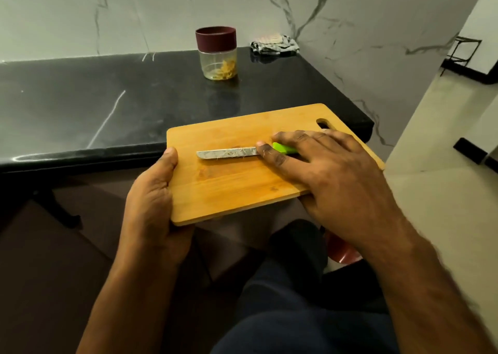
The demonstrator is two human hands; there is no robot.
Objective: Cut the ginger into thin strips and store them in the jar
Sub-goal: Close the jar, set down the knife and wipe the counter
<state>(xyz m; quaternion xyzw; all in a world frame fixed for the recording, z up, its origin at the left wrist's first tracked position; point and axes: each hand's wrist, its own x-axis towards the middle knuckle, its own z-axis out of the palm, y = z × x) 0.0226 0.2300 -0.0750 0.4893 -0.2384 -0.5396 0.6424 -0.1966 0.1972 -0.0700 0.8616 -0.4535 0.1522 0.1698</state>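
Nearest, dark-clad legs (296,313) are seen at the bottom of the view. A wooden cutting board (242,181) is held above them, its far edge overlapping the near edge of a black stone counter (107,105); whether that edge rests on the counter cannot be told. The board's near left corner is gripped by the left hand (153,200), thumb laid on top, fingers hidden beneath. The right hand (331,175) is laid over the right part of the board, fingers spread and extended flat, pressing on a knife (229,153) at the junction of blade and green handle (283,149); the rest of the handle is covered by the hand. The blade is pointed left, lying flat on the board, with thin ginger fibres stuck to it. A handle slot (324,124) is cut at the board's far right corner. Farther back, on the counter, a clear jar (218,62) with a maroon lid (215,37) fitted on is placed, well apart from the board; ginger strips (227,69) are contained in its bottom. To the right of the jar, against the marbled wall (350,16), a crumpled cloth (275,45) is recorded.
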